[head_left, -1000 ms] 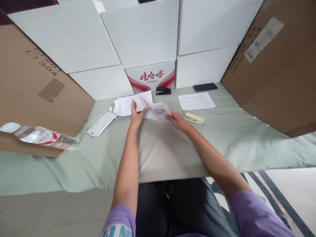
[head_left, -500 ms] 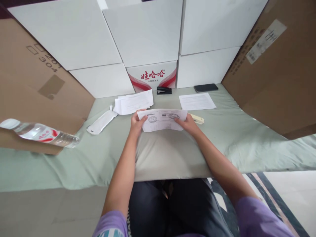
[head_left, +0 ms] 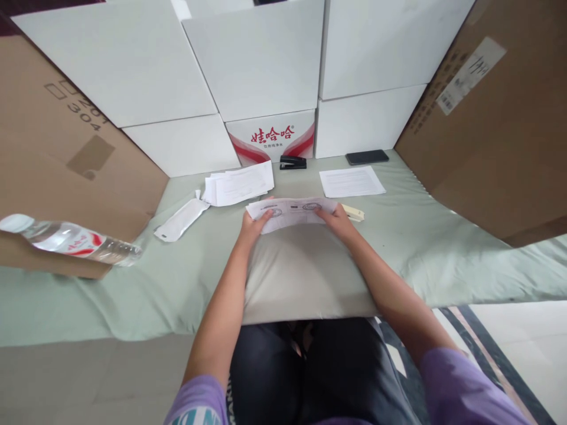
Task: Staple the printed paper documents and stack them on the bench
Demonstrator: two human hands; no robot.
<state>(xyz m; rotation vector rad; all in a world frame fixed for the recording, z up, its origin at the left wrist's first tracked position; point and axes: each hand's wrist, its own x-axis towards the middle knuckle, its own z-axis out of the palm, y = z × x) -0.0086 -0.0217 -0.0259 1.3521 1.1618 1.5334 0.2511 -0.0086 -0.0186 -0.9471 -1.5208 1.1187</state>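
White stamped papers sit pinched between my left hand and right hand, both closed on their ends.

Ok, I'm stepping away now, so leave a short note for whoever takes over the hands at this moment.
Left hand: grip on the left end of the stamped papers.
Right hand: grip on their right end.
The papers sit low over the green cloth, in front of the paper stack.
Cream stapler lies just right of the right hand; black stapler by the boxes; single sheet far right.
Done: papers picked out and squared between both hands.
Left: no staple visible yet; probably fasten them.
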